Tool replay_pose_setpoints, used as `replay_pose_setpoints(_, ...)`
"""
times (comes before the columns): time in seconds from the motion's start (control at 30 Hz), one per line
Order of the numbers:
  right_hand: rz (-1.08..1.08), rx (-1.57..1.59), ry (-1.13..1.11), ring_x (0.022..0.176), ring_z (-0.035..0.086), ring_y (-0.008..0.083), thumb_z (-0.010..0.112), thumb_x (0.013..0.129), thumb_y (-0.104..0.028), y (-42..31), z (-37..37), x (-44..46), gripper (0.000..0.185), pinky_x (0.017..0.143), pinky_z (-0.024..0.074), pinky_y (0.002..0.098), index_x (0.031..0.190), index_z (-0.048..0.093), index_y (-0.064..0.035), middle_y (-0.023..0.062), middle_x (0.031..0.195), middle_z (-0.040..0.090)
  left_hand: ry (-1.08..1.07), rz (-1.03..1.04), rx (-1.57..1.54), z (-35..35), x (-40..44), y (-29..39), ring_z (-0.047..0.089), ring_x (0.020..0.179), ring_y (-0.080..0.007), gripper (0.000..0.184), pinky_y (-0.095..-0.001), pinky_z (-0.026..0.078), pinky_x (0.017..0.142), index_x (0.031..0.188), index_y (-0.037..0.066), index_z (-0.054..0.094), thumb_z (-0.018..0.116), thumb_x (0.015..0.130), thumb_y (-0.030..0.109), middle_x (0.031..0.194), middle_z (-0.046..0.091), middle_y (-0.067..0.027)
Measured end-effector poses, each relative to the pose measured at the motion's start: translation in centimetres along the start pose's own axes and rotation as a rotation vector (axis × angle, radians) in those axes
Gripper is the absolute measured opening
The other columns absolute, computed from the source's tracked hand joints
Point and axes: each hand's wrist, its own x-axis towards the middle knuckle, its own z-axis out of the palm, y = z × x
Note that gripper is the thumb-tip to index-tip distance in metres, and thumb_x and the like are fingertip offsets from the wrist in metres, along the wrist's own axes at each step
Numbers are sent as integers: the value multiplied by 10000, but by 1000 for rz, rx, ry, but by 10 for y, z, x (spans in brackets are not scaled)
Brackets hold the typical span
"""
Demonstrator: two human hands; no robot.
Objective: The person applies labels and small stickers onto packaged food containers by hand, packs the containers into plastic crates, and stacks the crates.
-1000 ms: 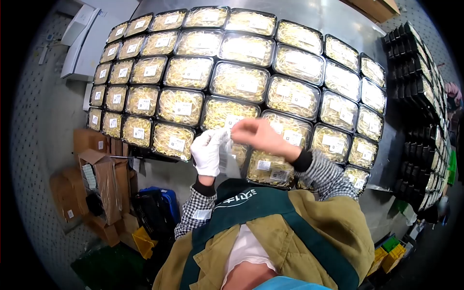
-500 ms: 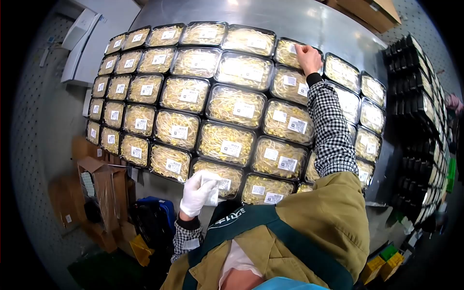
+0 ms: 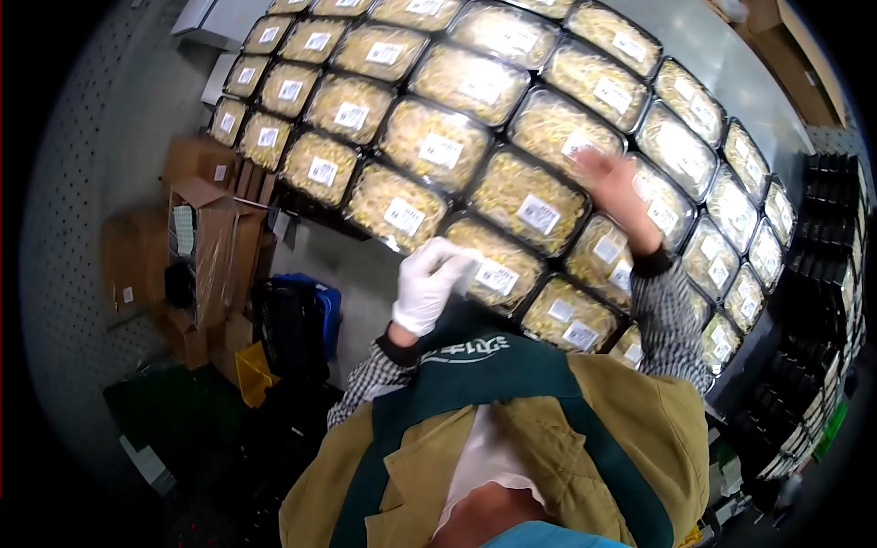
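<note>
My left hand (image 3: 427,285), in a white glove, is closed with thumb and fingers pinched on what looks like a strip of white labels (image 3: 468,268). It is at the near edge of the table, beside a black tray of bean sprouts (image 3: 513,254) under clear film. My bare right hand (image 3: 614,190) is over the middle rows, smeared by motion, so its fingers do not show clearly. Under its fingertips lies another bean sprout tray (image 3: 557,123) with a white label. Some trays on the right, such as the near one (image 3: 557,301), carry two labels; many on the left carry one.
The trays stand in tight rows on a metal table (image 3: 708,68). Tall stacks of black trays (image 3: 822,292) rise at the right. Cardboard boxes (image 3: 215,247) and a blue-and-black bag (image 3: 297,320) are on the floor at the left. Another carton (image 3: 799,64) is at the far right.
My right hand has drawn back from the far row toward the middle rows. My left hand stays near the table's edge, still pinched. The whole view has turned and shifted.
</note>
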Motion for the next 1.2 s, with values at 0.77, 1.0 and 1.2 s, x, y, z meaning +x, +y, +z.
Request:
replay_pose_setpoints(0.77,241,270,521,773,560,111,582,910,-201,-75,241,-151,216,698,431,269,925,615,11,32,828,624,-547,-170,-304,-139,-8,-61,574,659,-54,108,-187,453,585,818,-1,622,616,878,89,782,647,-17)
replay_pose_setpoints(1.0,124,286,600,755,555,59,607,891,-177,-72,204,-124,193,689,439,222,901,648,11,43,826,659,-710,-254,-60,-134,7,-36,517,609,-26,133,-204,407,527,769,27,673,655,851,131,690,622,14)
replay_pose_setpoints(1.2,-49,-905,767,808,516,245,663,797,-376,-5,161,-24,269,721,349,397,797,611,-112,64,819,551,-750,-317,-294,-143,20,-9,580,699,-49,206,-178,457,589,1054,6,639,584,907,139,830,659,-39)
